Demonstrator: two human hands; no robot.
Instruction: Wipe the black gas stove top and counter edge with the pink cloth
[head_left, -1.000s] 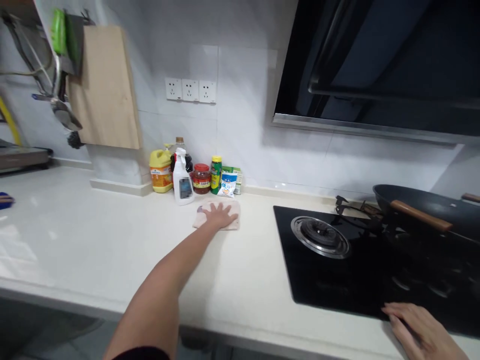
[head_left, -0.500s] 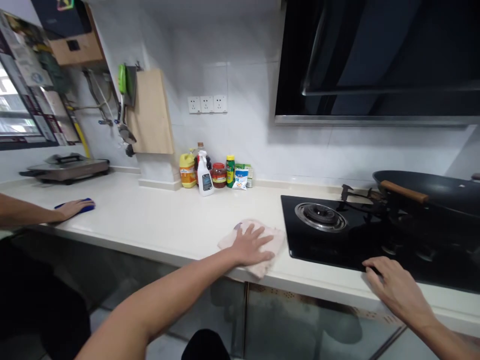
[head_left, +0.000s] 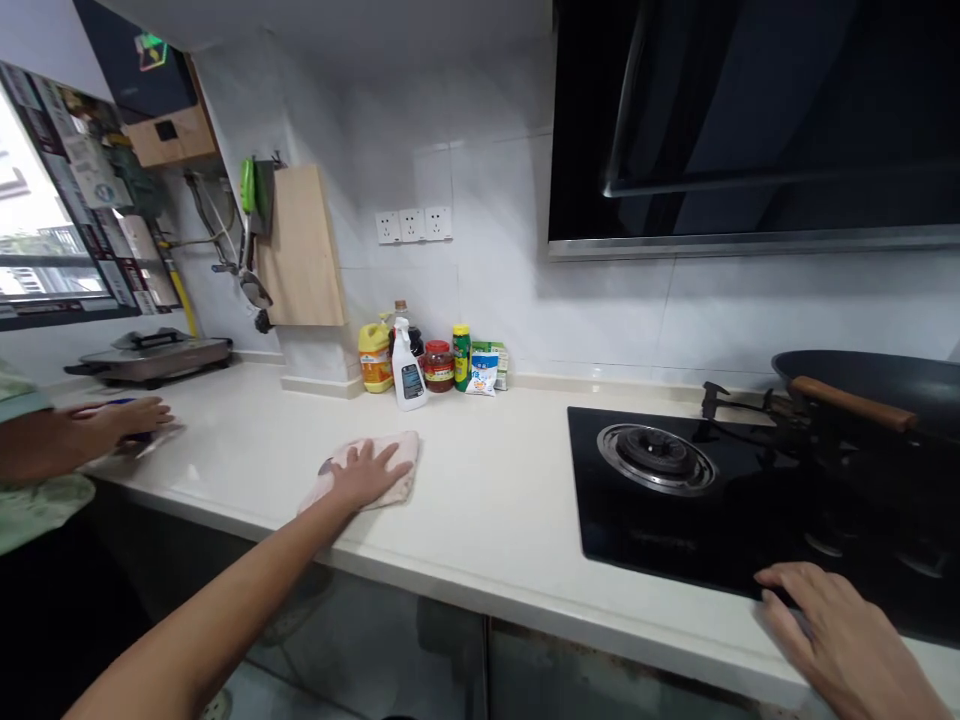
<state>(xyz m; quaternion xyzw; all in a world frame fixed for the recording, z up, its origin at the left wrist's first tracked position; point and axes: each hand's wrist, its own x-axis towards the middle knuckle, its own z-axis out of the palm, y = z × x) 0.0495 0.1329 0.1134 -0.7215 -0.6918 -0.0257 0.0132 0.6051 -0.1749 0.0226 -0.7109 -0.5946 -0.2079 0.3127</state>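
My left hand [head_left: 367, 475] lies flat with spread fingers on a pale pink cloth [head_left: 405, 480], pressing it against the white countertop [head_left: 495, 490]. Part of the cloth is hidden under the palm. At the lower right, my right hand [head_left: 832, 625] rests at the front edge of the black gas cooktop [head_left: 622, 530], thumb apart from the fingers and nothing visibly held. The cooktop's left burner [head_left: 656, 458] stands bare. A white spray bottle [head_left: 409, 375] is upright behind the cloth, near the wall.
A yellow jug [head_left: 375, 360], a red-lidded jar [head_left: 439, 368], a green bottle [head_left: 461, 360] and a small packet [head_left: 482, 374] line the wall. A wok [head_left: 885, 372] sits at right. At left, a co-worker's hand [head_left: 112, 425] is near an electric pan [head_left: 157, 358].
My left hand has slid the cloth leftward along the counter, away from the cooktop. My right hand stays by the cooktop's front edge. The co-worker's arm and torso have come further into view.
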